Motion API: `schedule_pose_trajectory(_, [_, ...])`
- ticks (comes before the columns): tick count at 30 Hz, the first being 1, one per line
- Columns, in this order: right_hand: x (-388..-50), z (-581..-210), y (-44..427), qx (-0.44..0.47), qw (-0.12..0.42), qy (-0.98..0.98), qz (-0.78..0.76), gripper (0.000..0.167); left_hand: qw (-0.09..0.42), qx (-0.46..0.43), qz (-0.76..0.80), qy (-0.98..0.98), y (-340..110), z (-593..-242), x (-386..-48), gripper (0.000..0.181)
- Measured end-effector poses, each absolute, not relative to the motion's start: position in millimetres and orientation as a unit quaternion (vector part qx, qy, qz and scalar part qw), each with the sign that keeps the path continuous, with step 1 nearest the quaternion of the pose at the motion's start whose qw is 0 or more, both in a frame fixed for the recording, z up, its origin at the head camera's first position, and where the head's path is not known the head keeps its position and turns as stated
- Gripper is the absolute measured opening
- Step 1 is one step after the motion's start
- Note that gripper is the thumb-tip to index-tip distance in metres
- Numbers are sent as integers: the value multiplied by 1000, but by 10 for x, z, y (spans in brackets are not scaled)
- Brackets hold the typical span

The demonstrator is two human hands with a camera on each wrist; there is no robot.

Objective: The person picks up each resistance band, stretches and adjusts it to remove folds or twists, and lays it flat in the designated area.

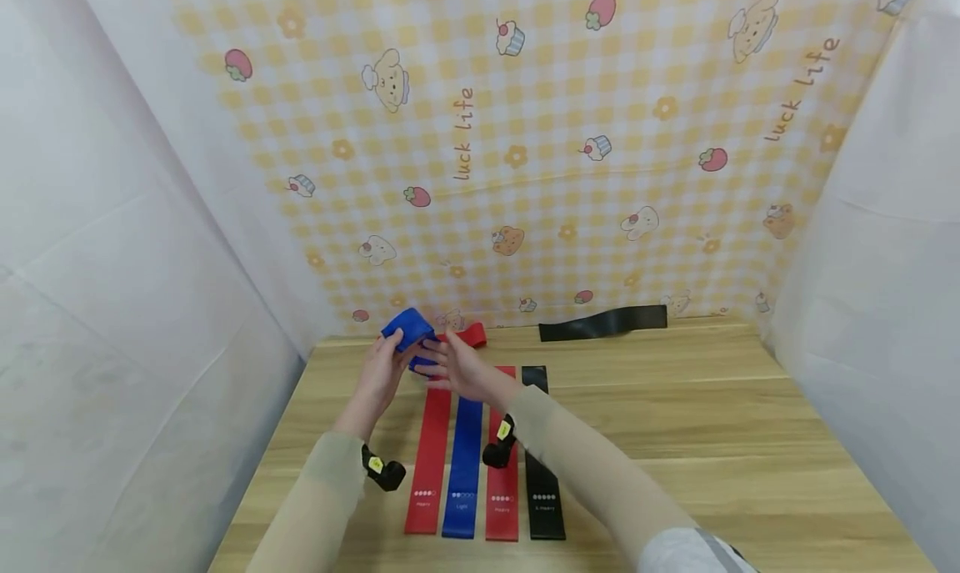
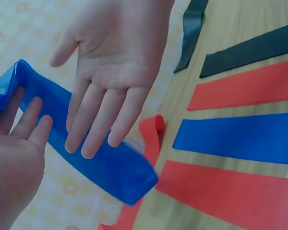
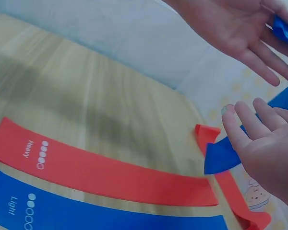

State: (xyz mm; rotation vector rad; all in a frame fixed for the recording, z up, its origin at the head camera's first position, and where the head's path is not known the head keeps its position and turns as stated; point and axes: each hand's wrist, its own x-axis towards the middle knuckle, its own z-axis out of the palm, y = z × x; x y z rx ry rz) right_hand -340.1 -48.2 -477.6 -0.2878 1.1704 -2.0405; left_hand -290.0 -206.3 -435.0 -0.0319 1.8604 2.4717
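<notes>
A blue band [image 1: 407, 329] is held up at the back left of the table by the left hand [image 1: 381, 374], whose thumb and fingers grip one end. The rest of the band slants down behind the right hand [image 1: 463, 368]. In the left wrist view the right hand [image 2: 116, 81] has straight fingers in front of the blue band [image 2: 103, 165], palm showing; whether it touches the band I cannot tell. The right wrist view shows the band's lower end [image 3: 221, 158] beside the right hand [image 3: 273, 148], and the left hand [image 3: 230, 28] pinching the upper part.
Flat on the wooden table [image 1: 675, 439] lie a red band [image 1: 429, 473], a blue band [image 1: 462, 473], another red band [image 1: 502, 494] and a black band [image 1: 545, 506], side by side. Behind them are a loose red band [image 1: 474, 334] and a black band [image 1: 603, 324] by the patterned curtain.
</notes>
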Motion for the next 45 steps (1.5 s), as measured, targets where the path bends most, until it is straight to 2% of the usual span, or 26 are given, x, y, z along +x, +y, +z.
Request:
schedule_pose_trajectory(9, [-3470, -4680, -354, -55, 339, 436, -832, 76, 7, 52, 799, 599, -1828, -4228, -2691, 52])
schedule_pose_trajectory(17, [-3543, -4735, -51, 10, 280, 389, -878, 68, 18, 66, 791, 608, -1688, -4288, -2420, 53])
schedule_pose_trajectory(24, [-3523, -4843, 434, -8, 273, 297, -915, 71, 38, 48, 778, 626, -1619, -4517, -2189, 50])
schedule_pose_trajectory(29, [-3446, -4966, 739, 3, 260, 257, -931, 65, 73, 18, 752, 655, -1592, -4706, -2016, 54])
schedule_pose_trajectory(37, [-3192, -5253, 1144, 47, 215, 313, -924, 51, 129, 2, 734, 666, -1637, -5042, -1865, 66])
schedule_pose_trajectory(41, [-3045, -5391, 1322, 45, 223, 342, -912, 50, 146, -14, 720, 679, -1686, -5249, -1805, 72])
schedule_pose_trajectory(45, [-2901, -5508, 1480, 44, 233, 370, -898, 53, 145, -32, 722, 676, -1673, -5422, -1737, 68])
